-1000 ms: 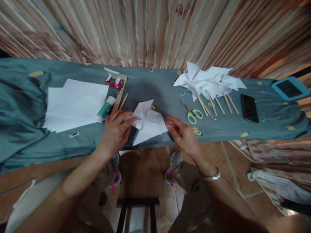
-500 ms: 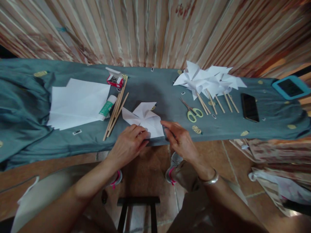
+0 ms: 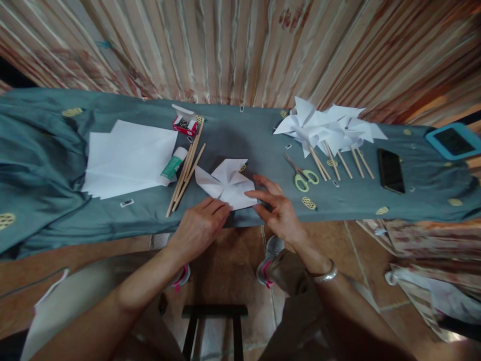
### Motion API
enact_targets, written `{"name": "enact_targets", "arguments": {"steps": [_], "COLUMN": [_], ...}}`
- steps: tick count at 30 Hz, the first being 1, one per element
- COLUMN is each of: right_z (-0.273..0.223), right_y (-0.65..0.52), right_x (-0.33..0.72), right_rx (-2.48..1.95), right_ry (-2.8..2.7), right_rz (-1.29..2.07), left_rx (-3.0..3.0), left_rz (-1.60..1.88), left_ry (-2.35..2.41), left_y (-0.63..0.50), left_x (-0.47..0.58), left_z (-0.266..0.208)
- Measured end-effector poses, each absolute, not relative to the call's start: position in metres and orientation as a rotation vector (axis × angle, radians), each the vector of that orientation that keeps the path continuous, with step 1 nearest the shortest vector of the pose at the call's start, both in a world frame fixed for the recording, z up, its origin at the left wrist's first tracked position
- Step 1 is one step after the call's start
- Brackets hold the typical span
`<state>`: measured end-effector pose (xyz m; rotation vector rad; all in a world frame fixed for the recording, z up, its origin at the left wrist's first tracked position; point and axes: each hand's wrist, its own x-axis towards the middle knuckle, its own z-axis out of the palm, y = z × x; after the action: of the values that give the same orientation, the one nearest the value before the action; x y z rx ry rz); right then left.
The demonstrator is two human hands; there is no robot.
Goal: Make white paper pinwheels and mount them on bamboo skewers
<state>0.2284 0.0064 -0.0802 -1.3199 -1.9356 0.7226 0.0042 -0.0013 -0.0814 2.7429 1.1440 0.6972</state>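
Observation:
A white paper pinwheel [image 3: 230, 181] with curled blades lies on the cloth in front of me, without a stick. My left hand [image 3: 205, 220] has its fingers closed on the pinwheel's near edge. At its right edge, my right hand [image 3: 276, 208] touches the paper with fingers spread apart. Left of the pinwheel are several wooden sticks [image 3: 186, 173] and a green-and-white glue stick [image 3: 174, 165]. Scissors [image 3: 301, 175] with light green handles rest to the right.
White paper sheets [image 3: 130, 155] lie at the left. Behind the sticks stands an open red box [image 3: 185, 124] of small dark pieces. Finished pinwheels [image 3: 326, 125] on sticks are piled at the right, beside a black phone [image 3: 391, 170] and a blue-framed device [image 3: 453, 140].
My right hand's fingers have opened wider and shifted onto the pinwheel's right side. The near right corner of the paper is now folded inward. My left hand stays at the near edge.

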Motion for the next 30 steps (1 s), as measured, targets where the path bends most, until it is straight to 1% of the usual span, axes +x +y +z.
{"name": "enact_targets", "arguments": {"steps": [7, 16, 23, 30], "right_z": [-0.082, -0.087, -0.089, -0.089], "right_y": [0.016, 0.024, 0.023, 0.024], "right_x": [0.217, 0.199, 0.191, 0.185], "right_rx": [-1.367, -1.421, -1.451, -1.454], "right_ry": [-1.831, -1.928, -2.005, -2.028], "right_rz": [0.816, 0.563, 0.388, 0.350], "left_rx": [2.745, 2.734, 2.648, 2.598], "left_rz": [0.640, 0.559, 0.691, 0.722], "left_ry": [1.142, 1.145, 1.159, 1.123], "left_y": [-0.004, -0.005, -0.008, -0.007], "left_x": [0.005, 0.006, 0.006, 0.005], "left_z": [-0.076, -0.075, -0.080, -0.082]}}
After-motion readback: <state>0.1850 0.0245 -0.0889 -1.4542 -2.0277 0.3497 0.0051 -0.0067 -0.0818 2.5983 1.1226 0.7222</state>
